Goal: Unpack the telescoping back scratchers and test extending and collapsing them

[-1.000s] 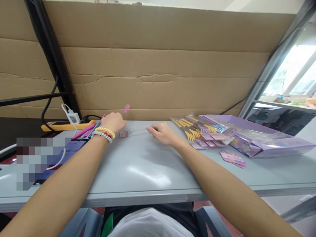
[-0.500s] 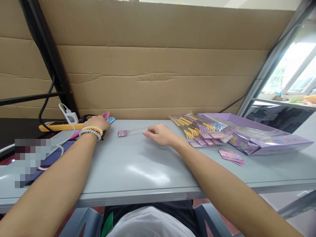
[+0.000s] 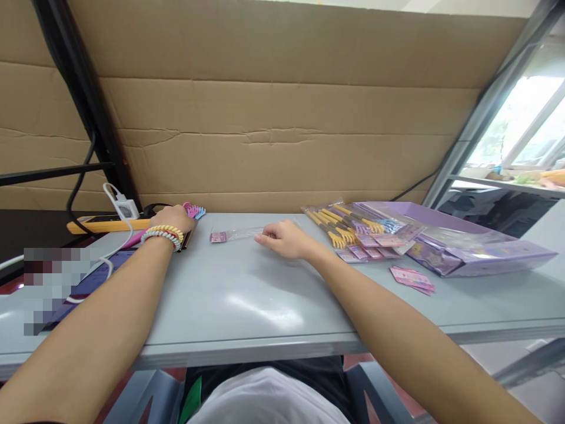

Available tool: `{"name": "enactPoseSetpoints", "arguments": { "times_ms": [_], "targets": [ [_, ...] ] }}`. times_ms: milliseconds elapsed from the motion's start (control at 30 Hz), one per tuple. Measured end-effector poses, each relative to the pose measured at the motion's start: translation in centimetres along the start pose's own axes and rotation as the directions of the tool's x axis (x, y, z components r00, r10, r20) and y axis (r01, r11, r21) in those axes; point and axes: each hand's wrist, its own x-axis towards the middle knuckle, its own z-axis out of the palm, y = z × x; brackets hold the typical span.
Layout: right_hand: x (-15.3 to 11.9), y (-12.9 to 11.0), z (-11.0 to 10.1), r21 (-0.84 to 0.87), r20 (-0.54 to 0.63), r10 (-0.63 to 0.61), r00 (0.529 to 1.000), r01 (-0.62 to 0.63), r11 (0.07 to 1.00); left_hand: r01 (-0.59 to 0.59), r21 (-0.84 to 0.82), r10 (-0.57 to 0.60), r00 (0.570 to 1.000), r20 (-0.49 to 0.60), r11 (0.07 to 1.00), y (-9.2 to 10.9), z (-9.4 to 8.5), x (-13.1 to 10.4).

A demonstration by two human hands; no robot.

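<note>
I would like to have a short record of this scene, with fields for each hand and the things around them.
Left hand: at the pink and blue claw-ended back scratchers; grip hidden
Left wrist: several bracelets
Right hand: fingers curled, at the clear plastic bag; contact unclear
Bag: flat on gray table, pink card at its left end
Right side: bagged yellow back scratchers, loose pink cards, purple box
Behind: cardboard panel

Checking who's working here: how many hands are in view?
2: the left hand beside pink and blue pronged tips, the right hand at the clear bag. No others show.
</note>
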Motion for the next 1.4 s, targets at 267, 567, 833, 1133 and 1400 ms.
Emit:
{"name": "enactPoseSetpoints", "arguments": {
  "times_ms": [267, 567, 833, 1133, 1400],
  "targets": [
    [0.4, 2.8, -1.1, -0.043, -0.178, 0.168, 0.970, -0.178, 0.983, -0.228, 0.019, 0.229, 0.973, -0.026, 0.973, 3.1, 0.0, -1.2],
    [0.8, 5.8, -0.2, -0.186, -0.094, 0.252, 0.963, -0.266, 0.946, -0.691, -0.097, 0.692, 0.685, 0.229, 0.716, 6.4, 2.4, -3.5],
    [0.6, 4.7, 0.1, -0.162, 0.053, 0.201, 0.978, -0.190, 0.968, -0.839, -0.113, 0.845, 0.521, 0.115, 0.533, 6.4, 2.2, -3.8],
    [0.3, 3.3, 0.3, -0.001, 0.006, 0.104, 0.995, -0.104, 0.995, -0.918, 0.233, 0.903, 0.223, -0.366, 0.321, 7.9, 1.6, -4.7],
    [0.7, 3.5, 0.0, -0.155, -0.153, 0.206, 0.967, -0.229, 0.961, -0.820, -0.020, 0.674, 0.485, -0.557, 0.573, 7.5, 1.4, -4.9]
  ]
}}
